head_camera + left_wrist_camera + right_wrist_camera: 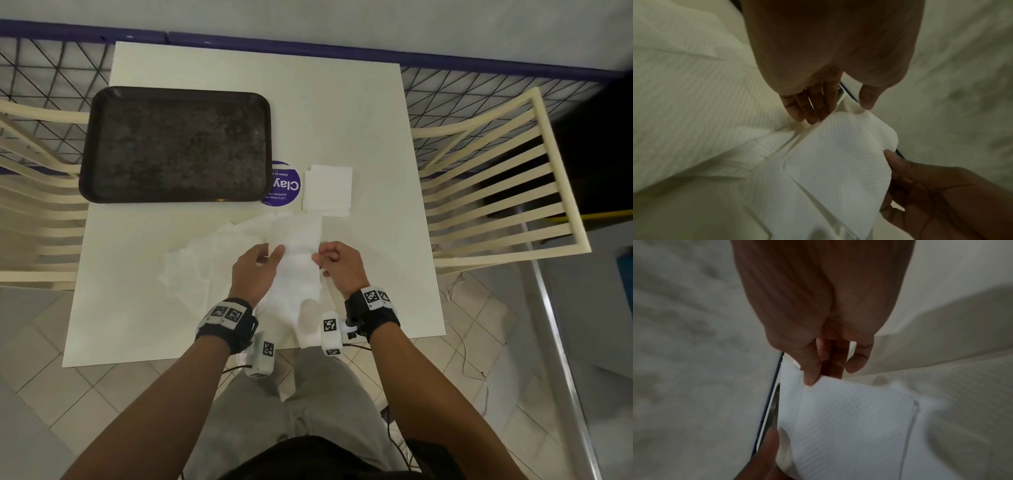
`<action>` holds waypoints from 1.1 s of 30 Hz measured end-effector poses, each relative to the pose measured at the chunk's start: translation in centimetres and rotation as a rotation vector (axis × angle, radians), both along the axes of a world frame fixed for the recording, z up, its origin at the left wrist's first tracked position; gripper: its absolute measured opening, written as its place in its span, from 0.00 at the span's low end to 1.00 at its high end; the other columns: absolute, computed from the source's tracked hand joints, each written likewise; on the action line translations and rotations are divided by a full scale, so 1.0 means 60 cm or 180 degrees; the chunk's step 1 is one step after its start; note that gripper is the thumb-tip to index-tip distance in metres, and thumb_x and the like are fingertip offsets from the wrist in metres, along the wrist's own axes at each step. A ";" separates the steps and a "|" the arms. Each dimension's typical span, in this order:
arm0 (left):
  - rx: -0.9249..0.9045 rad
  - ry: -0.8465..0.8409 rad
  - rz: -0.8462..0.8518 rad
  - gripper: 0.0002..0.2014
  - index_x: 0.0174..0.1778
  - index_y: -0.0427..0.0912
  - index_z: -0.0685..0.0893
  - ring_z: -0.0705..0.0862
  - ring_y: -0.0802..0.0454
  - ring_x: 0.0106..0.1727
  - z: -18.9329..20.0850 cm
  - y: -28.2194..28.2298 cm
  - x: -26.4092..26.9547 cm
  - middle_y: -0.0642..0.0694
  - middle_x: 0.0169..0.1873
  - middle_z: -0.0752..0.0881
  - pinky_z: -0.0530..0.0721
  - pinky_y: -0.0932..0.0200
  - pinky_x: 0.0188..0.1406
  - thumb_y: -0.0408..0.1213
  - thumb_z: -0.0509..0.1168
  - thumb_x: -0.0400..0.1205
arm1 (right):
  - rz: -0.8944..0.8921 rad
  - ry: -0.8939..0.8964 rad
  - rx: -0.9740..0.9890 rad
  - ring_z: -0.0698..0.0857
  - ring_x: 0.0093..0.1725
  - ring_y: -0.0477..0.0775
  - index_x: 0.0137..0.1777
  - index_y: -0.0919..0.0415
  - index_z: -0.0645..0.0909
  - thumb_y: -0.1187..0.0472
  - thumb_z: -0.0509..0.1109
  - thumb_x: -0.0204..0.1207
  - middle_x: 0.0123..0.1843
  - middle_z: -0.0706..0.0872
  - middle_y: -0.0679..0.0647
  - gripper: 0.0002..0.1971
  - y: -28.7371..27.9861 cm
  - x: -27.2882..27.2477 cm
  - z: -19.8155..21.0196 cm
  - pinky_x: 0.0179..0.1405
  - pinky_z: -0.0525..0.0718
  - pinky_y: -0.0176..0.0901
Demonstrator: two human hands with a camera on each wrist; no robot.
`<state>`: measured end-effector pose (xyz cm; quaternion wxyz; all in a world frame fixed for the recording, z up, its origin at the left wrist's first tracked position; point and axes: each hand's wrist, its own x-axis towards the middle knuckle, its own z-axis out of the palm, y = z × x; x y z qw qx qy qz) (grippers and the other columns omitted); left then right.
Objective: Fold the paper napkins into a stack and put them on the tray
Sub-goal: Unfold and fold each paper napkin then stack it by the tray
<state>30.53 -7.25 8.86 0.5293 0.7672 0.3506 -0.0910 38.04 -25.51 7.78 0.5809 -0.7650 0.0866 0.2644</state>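
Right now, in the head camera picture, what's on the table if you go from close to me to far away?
The napkin pinched by the left hand and right hand → folded napkin stack → dark tray.

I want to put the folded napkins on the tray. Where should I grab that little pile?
Probably take the pile of folded napkins by its two side edges, one hand from each side, thumbs on top and fingers slid underneath. The sheets lie flat and loose, slightly offset, so pinching all the layers together should keep them square on the way to the tray.
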 end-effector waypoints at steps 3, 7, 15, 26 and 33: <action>0.0011 -0.0040 -0.0007 0.24 0.62 0.41 0.89 0.86 0.46 0.58 -0.011 0.004 -0.001 0.47 0.55 0.90 0.84 0.48 0.65 0.59 0.70 0.84 | -0.0061 0.0047 0.0145 0.84 0.33 0.46 0.49 0.59 0.85 0.68 0.78 0.77 0.34 0.87 0.50 0.06 0.001 0.000 0.007 0.35 0.84 0.40; 0.0076 -0.0306 0.0071 0.16 0.43 0.40 0.87 0.85 0.45 0.49 -0.013 0.009 -0.005 0.46 0.44 0.90 0.82 0.51 0.57 0.51 0.72 0.85 | -0.0040 0.0083 0.0214 0.85 0.34 0.48 0.51 0.59 0.85 0.66 0.77 0.78 0.37 0.90 0.54 0.05 0.003 -0.001 0.009 0.35 0.83 0.40; -0.0048 -0.0366 0.0086 0.22 0.27 0.49 0.75 0.72 0.56 0.29 0.006 0.016 -0.012 0.61 0.18 0.76 0.69 0.60 0.34 0.46 0.76 0.83 | -0.0185 0.0016 0.0080 0.86 0.35 0.49 0.54 0.64 0.89 0.59 0.82 0.75 0.39 0.91 0.56 0.12 0.012 -0.004 0.001 0.34 0.83 0.39; 0.0019 -0.0174 0.0220 0.16 0.42 0.45 0.88 0.84 0.45 0.44 -0.016 0.026 -0.025 0.49 0.38 0.89 0.82 0.52 0.50 0.51 0.67 0.89 | -0.0264 -0.0326 -0.0561 0.88 0.32 0.47 0.51 0.54 0.88 0.60 0.78 0.79 0.38 0.92 0.51 0.04 0.001 0.000 -0.015 0.48 0.89 0.45; 0.0793 -0.0219 0.0222 0.14 0.69 0.46 0.84 0.80 0.49 0.61 -0.006 0.015 -0.027 0.51 0.57 0.82 0.81 0.53 0.60 0.44 0.67 0.88 | -0.0015 -0.0346 -0.0340 0.86 0.33 0.48 0.50 0.50 0.86 0.62 0.77 0.78 0.34 0.91 0.49 0.06 -0.004 0.001 -0.012 0.42 0.82 0.47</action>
